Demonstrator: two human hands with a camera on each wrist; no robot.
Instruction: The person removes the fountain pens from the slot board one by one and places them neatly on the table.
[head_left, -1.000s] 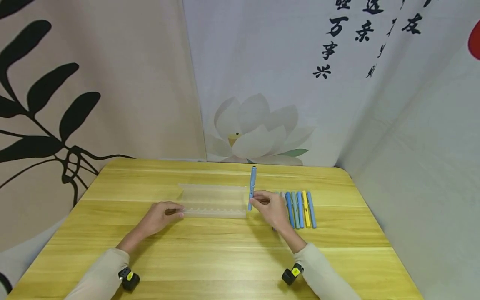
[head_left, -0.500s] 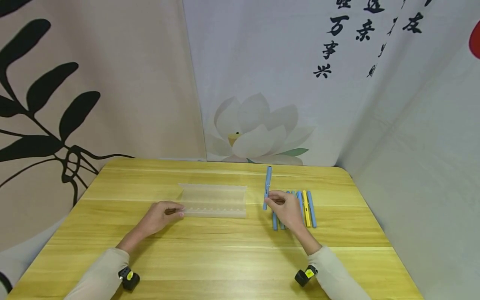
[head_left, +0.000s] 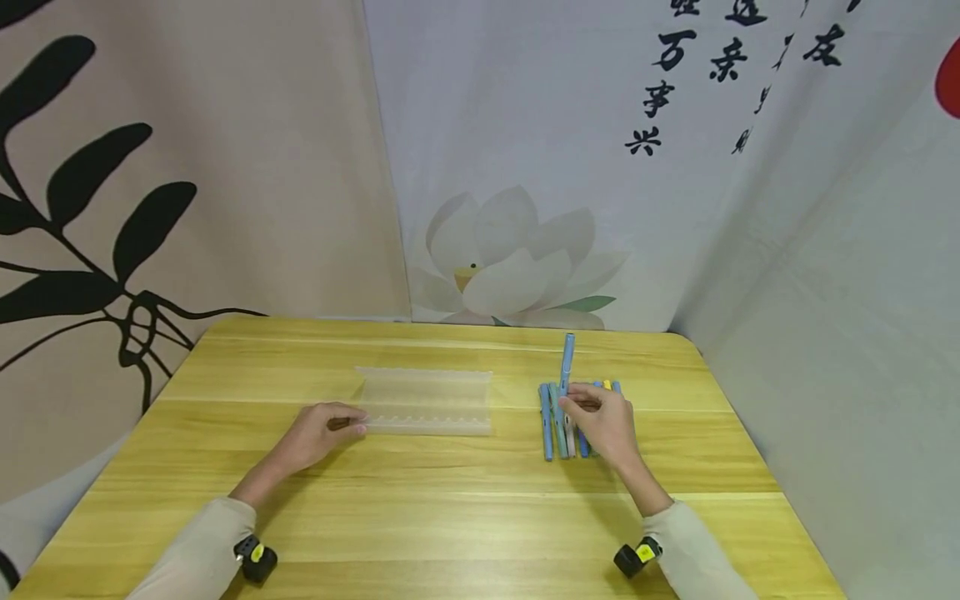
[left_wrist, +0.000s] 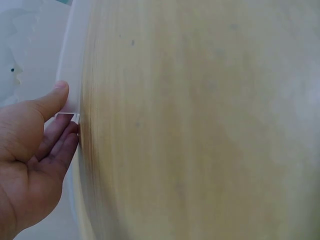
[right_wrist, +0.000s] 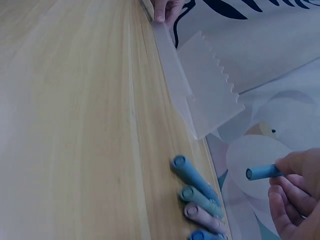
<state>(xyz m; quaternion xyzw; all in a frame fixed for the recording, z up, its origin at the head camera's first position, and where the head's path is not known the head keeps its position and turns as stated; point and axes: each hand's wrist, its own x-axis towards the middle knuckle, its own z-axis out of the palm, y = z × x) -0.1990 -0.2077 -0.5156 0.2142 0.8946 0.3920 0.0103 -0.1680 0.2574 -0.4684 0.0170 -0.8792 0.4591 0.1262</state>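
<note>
My left hand (head_left: 318, 435) pinches the left end of a clear plastic holder (head_left: 427, 402) lying on the table. In the right wrist view, the holder's raised panel (right_wrist: 210, 90) has a notched edge. A blue pen (head_left: 567, 357) stands nearly upright between the thumb and fingers of my right hand (head_left: 606, 423). Below that hand lies a row of capped pens, with a blue one (head_left: 546, 423) at its left end and a green one (head_left: 558, 421) beside it. A grey pen (right_wrist: 202, 216) follows in the right wrist view. My right hand hides part of the row.
The wooden table (head_left: 420, 517) has rounded far corners. Behind it hangs a printed curtain (head_left: 525, 167) with a lotus and dark characters; a pale curtain (head_left: 847, 275) lines the right side.
My right hand has moved rightward, carrying the blue pen from beside the holder to over the row of pens. The row's left end is now uncovered. My left hand stays on the holder.
</note>
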